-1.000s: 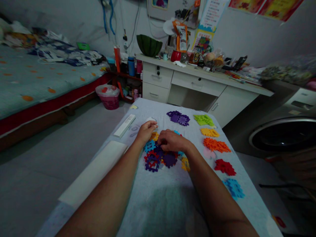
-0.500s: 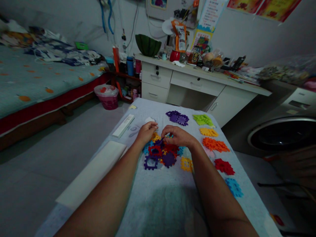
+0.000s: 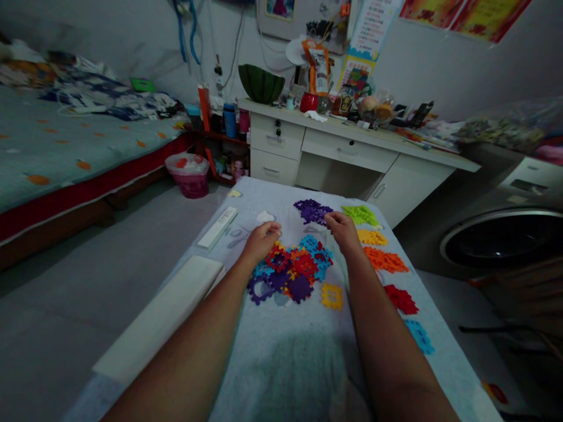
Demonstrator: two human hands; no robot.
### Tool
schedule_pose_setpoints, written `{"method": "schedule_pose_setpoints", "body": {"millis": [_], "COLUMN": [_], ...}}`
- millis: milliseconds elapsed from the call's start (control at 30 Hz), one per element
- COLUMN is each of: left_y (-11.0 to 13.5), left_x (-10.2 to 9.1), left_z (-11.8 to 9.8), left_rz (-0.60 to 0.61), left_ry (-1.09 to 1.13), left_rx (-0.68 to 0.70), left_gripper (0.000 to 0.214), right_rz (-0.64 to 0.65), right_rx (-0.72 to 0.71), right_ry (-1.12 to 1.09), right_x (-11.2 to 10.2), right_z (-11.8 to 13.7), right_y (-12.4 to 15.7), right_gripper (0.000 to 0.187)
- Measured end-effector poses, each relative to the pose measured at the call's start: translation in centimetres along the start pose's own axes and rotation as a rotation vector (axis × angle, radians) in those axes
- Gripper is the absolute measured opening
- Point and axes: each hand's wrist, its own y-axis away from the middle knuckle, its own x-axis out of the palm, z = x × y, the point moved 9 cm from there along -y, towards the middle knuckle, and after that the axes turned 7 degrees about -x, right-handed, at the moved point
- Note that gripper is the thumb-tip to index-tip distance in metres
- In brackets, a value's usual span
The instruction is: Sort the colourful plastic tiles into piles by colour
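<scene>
My right hand (image 3: 343, 231) is closed in a pinch at the right edge of a purple pile of flat interlocking plastic pieces (image 3: 311, 211); a purple piece appears to be between its fingertips, partly hidden. My left hand (image 3: 264, 239) hovers at the upper left of a mixed heap of notched pieces (image 3: 281, 275). Its fingers are loosely bent and apart from the thumb, with nothing visible in them. The heap holds red, purple, blue, orange and yellow pieces. A single yellow square piece (image 3: 332, 296) lies right of it.
Down the table's right side lie piles of green (image 3: 360, 214), yellow (image 3: 372, 237), orange (image 3: 385, 259), red (image 3: 401, 299) and blue pieces (image 3: 420, 336). On the left are a narrow white box (image 3: 217, 228) and a long white panel (image 3: 162, 310). A desk (image 3: 281, 140) stands beyond.
My right hand has moved from the mixed heap to the far right, reaching the purple pile. The heap's upper right is now uncovered. My left hand stays near the heap.
</scene>
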Motion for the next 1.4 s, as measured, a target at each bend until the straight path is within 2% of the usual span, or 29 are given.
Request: {"method": "schedule_pose_setpoints", "body": {"millis": [67,133,267,533,667,867,1000,1067,1167,1233,1267,1400], "left_y": [-0.1,-0.1,0.0,0.4,0.4,0.2,0.1,0.1,0.0,-0.1,-0.1,-0.4], "left_x": [0.0,0.0,-0.1,-0.2,-0.2,-0.1,-0.2,-0.2,-0.2,-0.1,-0.1,0.0], "left_z": [0.1,0.1,0.0,-0.6,-0.7,-0.3,-0.3,-0.3,0.0,0.3,0.5,0.9], "left_rz": [0.001,0.009,0.006,-0.002,0.004,0.001,-0.004,-0.005,-0.001,0.003,0.004,-0.001], "left_ry": [0.023,0.058,0.065,-0.006,-0.024,-0.057,-0.043,-0.031,-0.009,0.006,0.016,0.068], "left_rx": [-0.012,-0.018,-0.006,-0.002,0.01,0.021,0.029,0.028,0.019,0.015,0.011,0.0], "left_gripper": [0.028,0.03,0.029,0.025,0.025,0.026,0.025,0.025,0.026,0.026,0.026,0.026], "right_rz": [-0.115,-0.176,-0.217,-0.118,-0.051,0.015,0.046,0.168,0.521,0.755,0.833,0.94], "right_rx": [0.048,0.052,0.042,0.086,0.147,0.187,0.08,-0.032,-0.133,-0.148,-0.162,-0.328], "right_ry": [0.013,0.051,0.238,0.674,0.816,0.882,0.804,0.675,0.441,0.368,0.365,0.44], "right_x": [-1.1,-1.6,-1.9,-1.6,-1.7,-1.8,-1.4,0.1,3.6,5.6,6.3,8.2], "right_z": [-2.2,-3.4,-3.8,-2.6,-3.1,-3.6,-1.8,0.0,2.7,4.4,5.3,9.1], "right_y": [-0.1,0.0,0.2,0.6,0.8,0.9,0.3,0.1,1.3,2.9,3.6,5.7], "right_gripper": [0.031,0.033,0.036,0.036,0.038,0.034,0.026,0.023,0.017,0.012,0.011,0.013]}}
